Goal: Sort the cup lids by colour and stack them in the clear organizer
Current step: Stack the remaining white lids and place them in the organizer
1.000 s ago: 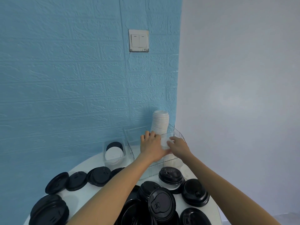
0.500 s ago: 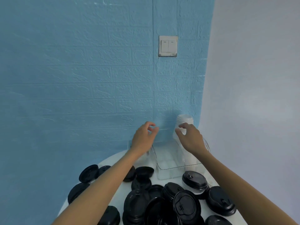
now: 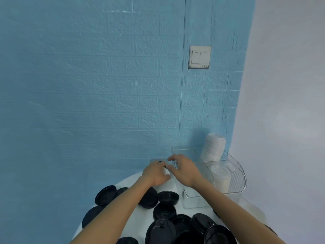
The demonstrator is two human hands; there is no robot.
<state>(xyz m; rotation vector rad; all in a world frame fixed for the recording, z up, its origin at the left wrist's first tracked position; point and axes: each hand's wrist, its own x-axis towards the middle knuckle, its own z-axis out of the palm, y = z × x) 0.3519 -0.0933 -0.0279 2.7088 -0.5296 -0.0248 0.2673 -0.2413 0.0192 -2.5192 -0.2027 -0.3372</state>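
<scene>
Inside clear organizer (image 3: pixel 235 175), white lids (image 3: pixel 213 147), stacked

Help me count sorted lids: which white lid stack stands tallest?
The tall white stack against the blue wall, rising above the clear organizer rim. The other white stack sits low inside it.

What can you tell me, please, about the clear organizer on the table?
The clear organizer looks like transparent plastic, with thin walls, a curved ribbed right end and an inner divider. It stands upright at the far right of the white round table, by the blue wall. Inside, a tall stack of white lids leans at the back and a shorter translucent stack sits nearer. The right hand hovers at its left edge; contact is unclear.
</scene>
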